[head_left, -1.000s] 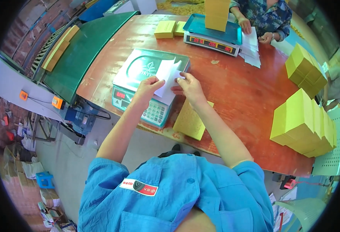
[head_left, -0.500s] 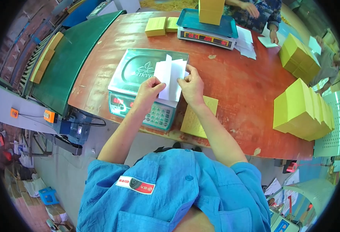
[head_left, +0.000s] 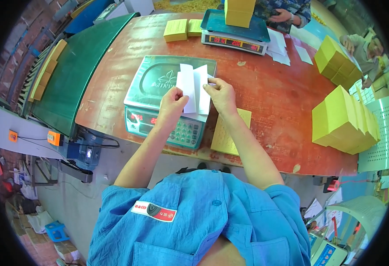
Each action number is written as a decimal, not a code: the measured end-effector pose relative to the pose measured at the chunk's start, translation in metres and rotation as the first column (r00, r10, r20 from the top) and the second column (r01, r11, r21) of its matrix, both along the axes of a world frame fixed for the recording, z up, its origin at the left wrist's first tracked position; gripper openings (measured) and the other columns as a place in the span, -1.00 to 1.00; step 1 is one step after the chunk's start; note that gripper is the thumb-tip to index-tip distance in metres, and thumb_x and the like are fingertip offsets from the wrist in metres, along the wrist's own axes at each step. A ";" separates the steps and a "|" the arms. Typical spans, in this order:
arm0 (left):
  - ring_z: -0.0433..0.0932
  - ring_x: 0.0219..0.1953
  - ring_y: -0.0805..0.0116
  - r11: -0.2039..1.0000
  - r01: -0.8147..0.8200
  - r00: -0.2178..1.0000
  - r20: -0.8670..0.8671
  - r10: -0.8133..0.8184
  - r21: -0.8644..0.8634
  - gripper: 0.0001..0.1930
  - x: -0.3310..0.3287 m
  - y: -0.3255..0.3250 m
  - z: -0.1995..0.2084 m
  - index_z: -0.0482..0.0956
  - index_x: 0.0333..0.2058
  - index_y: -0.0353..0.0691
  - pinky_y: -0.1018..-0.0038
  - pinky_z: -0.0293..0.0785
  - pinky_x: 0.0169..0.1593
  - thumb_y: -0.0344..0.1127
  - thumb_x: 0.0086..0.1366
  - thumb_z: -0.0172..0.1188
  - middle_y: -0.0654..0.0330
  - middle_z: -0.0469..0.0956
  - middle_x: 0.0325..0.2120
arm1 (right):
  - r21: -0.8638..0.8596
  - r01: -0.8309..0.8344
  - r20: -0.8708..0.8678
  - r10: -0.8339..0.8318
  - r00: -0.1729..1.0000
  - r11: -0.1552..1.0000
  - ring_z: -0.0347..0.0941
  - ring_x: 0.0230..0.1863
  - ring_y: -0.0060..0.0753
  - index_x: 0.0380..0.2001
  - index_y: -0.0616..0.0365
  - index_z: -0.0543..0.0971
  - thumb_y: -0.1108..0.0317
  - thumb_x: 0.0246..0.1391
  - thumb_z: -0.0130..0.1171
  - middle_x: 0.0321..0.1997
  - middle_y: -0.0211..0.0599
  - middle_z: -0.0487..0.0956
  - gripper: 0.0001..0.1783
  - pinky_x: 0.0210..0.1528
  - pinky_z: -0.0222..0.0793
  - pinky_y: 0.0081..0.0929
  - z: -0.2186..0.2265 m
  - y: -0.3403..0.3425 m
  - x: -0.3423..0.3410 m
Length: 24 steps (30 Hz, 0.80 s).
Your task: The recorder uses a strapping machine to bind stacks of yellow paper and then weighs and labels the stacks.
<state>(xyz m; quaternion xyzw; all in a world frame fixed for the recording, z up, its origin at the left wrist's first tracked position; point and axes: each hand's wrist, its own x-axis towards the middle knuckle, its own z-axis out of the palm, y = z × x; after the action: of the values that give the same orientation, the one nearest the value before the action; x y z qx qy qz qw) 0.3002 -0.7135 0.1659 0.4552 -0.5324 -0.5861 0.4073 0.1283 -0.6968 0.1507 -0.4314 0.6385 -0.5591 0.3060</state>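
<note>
My left hand (head_left: 171, 106) pinches the lower left of a white paper sheet (head_left: 187, 86) between thumb and fingers. Against the right edge of more white paper (head_left: 202, 82), my right hand (head_left: 222, 95) is closed, thumb on top. A gap shows between the two upper ends of the paper. Both hands are over the metal pan (head_left: 148, 82) of a tabletop scale, whose red display and keypad (head_left: 188, 135) face me. Partly under my right forearm lies a yellow paper stack (head_left: 223, 138) on the table.
On the red-brown table (head_left: 274, 111), a second scale (head_left: 234, 42) bears a yellow block (head_left: 239, 13). Yellow stacks (head_left: 345, 124) stand at right, loose white sheets (head_left: 277, 48) behind. A green conveyor (head_left: 77, 75) runs along the left. A co-worker's hand (head_left: 281, 16) is at the far side.
The left paper sheet has spread away from the paper at right. The co-worker's hand has left the white sheet on the far table. Another person shows more at the far right.
</note>
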 end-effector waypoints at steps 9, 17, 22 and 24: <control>0.40 -0.48 0.62 0.999 0.029 0.997 0.069 -0.027 -0.030 -0.94 0.001 -0.002 -0.008 0.41 -0.35 -0.23 0.64 0.31 -0.45 -0.46 0.23 0.12 0.34 0.45 -0.50 | -0.149 0.034 -0.765 -0.137 0.629 0.988 0.45 -0.12 -0.10 -0.41 0.10 0.66 0.31 -0.12 0.23 -0.30 -0.23 0.53 -0.83 -0.11 0.38 -0.24 0.029 0.003 0.010; 0.39 -0.48 0.58 0.985 -0.111 0.994 -0.038 0.107 -0.133 -0.59 -0.009 0.010 0.000 0.43 0.02 -0.20 0.56 0.39 -0.41 -0.53 0.15 0.07 0.26 0.47 -0.44 | 0.034 0.028 -0.612 -0.001 0.791 0.999 0.50 -0.35 -0.01 -0.53 0.19 0.58 0.23 -0.03 0.17 -0.36 -0.10 0.52 -0.77 -0.31 0.39 -0.13 0.026 -0.009 0.002; 0.40 -0.46 0.60 0.979 -0.069 0.994 0.075 0.084 -0.192 -0.28 -0.007 0.011 0.005 0.23 0.29 0.10 0.58 0.41 -0.40 -0.58 0.13 0.03 0.18 0.46 -0.25 | -0.200 0.046 -0.426 -0.129 0.896 0.979 0.47 -0.51 -0.19 -0.36 0.18 0.54 0.33 -0.08 0.31 -0.55 -0.15 0.51 -0.78 -0.42 0.35 -0.29 0.017 -0.013 0.011; 0.40 -0.47 0.61 0.977 -0.046 0.990 0.120 0.072 -0.206 -0.26 -0.003 0.008 0.004 0.24 0.29 0.15 0.59 0.40 -0.41 -0.59 0.13 0.02 0.17 0.46 -0.20 | -0.201 0.039 -0.289 -0.097 0.952 0.979 0.43 -0.54 -0.35 -0.26 0.17 0.54 0.39 -0.05 0.29 -0.57 -0.24 0.51 -0.75 -0.46 0.33 -0.38 0.019 -0.012 0.016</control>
<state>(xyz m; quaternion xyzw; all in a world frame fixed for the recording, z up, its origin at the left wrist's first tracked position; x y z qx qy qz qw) 0.2968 -0.7050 0.1698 0.4631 -0.6004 -0.4863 0.4342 0.1441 -0.7089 0.1692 -0.5158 0.6347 -0.5572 0.1437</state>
